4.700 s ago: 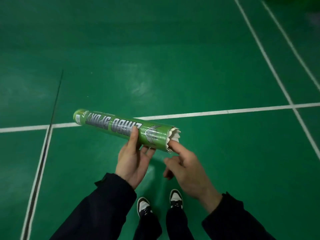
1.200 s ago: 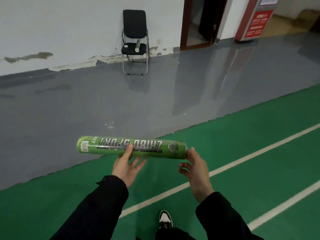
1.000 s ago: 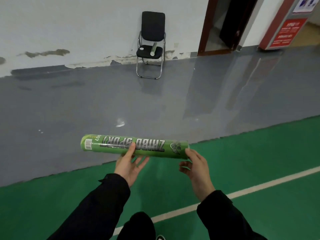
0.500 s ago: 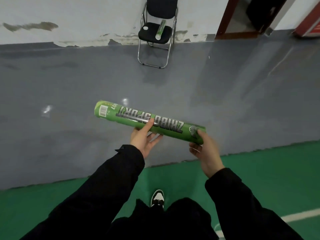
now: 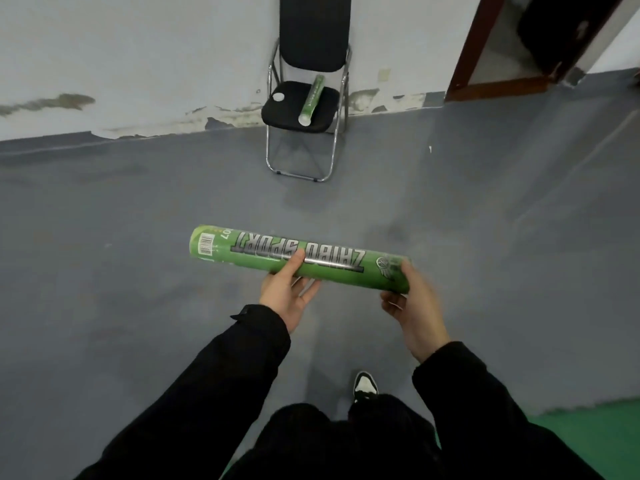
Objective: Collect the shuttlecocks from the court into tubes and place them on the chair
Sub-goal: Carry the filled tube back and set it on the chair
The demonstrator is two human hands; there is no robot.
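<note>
Grey floor runs to the black folding metal chair [image 5: 304,109] at the wall. You hold the long green cardboard tube [image 5: 298,259] crosswise, well short of that chair: your left hand [image 5: 289,292] grips its middle from beneath, your right hand [image 5: 414,306] curls around its end.

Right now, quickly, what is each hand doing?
Left hand: holding the long green cardboard shuttlecock tube near its middle, thumb over the top.
Right hand: gripping the tube's right end.
</note>
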